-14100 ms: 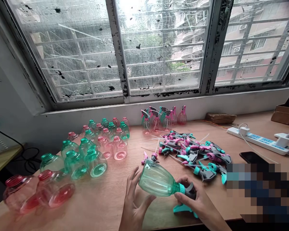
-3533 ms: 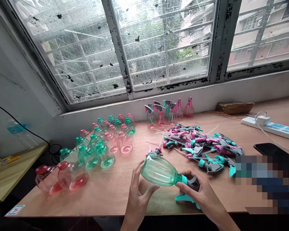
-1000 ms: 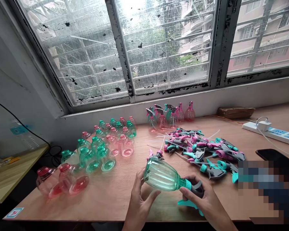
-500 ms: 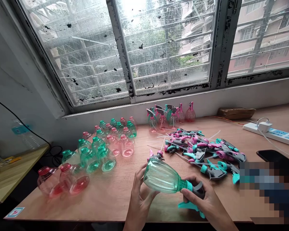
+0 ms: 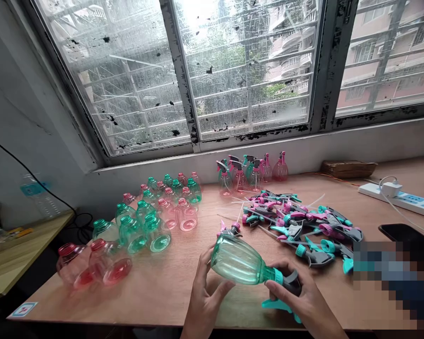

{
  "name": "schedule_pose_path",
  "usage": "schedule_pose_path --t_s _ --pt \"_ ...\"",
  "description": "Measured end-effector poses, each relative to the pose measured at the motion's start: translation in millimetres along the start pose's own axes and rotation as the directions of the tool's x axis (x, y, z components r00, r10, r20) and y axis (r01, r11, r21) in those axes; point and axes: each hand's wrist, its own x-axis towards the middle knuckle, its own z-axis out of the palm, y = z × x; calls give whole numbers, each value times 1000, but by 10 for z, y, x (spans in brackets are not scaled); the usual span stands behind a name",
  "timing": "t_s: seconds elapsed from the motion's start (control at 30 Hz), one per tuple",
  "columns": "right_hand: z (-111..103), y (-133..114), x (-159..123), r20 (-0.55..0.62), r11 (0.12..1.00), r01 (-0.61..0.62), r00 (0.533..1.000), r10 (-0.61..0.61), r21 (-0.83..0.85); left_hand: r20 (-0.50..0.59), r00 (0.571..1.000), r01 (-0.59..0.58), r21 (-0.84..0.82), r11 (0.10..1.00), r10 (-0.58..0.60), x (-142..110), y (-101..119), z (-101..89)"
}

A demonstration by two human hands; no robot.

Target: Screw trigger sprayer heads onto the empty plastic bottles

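Note:
I hold a clear green spray bottle point(image 5: 238, 261) on its side above the near edge of the wooden table point(image 5: 169, 287). My left hand point(image 5: 207, 296) cups the bottle's body, its fingers curled round the underside. My right hand point(image 5: 297, 301) grips the grey and teal trigger head point(image 5: 284, 282) that sits on the bottle's neck, with the teal trigger lever poking out below. A loose pink-capped trigger head point(image 5: 229, 228) lies just beyond the bottle's base.
Several empty green and pink bottles point(image 5: 155, 212) stand at the left. A heap of loose trigger heads point(image 5: 297, 221) lies at the right, finished spray bottles point(image 5: 250, 169) stand by the wall. A power strip point(image 5: 399, 197) and dark phone point(image 5: 403, 231) are far right.
The hands and the bottle have kept almost the same pose. The view has drifted slightly, so the table appears a little lower and further right.

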Motion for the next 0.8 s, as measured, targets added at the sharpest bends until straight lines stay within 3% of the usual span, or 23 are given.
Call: schedule_pose_path --t_s 0.23,0.47,0.8 --pt "-11 5 4 -22 1000 4 1000 -5 -9 -6 1000 -25 109 994 25 -18 -82 -30" --pt "8 28 -13 -2 1000 -12 1000 12 10 -20 999 46 12 999 -46 -39 -56 -20" --pt "-31 20 6 5 1000 22 1000 -22 -16 -29 998 -52 118 992 56 -29 -53 -15"
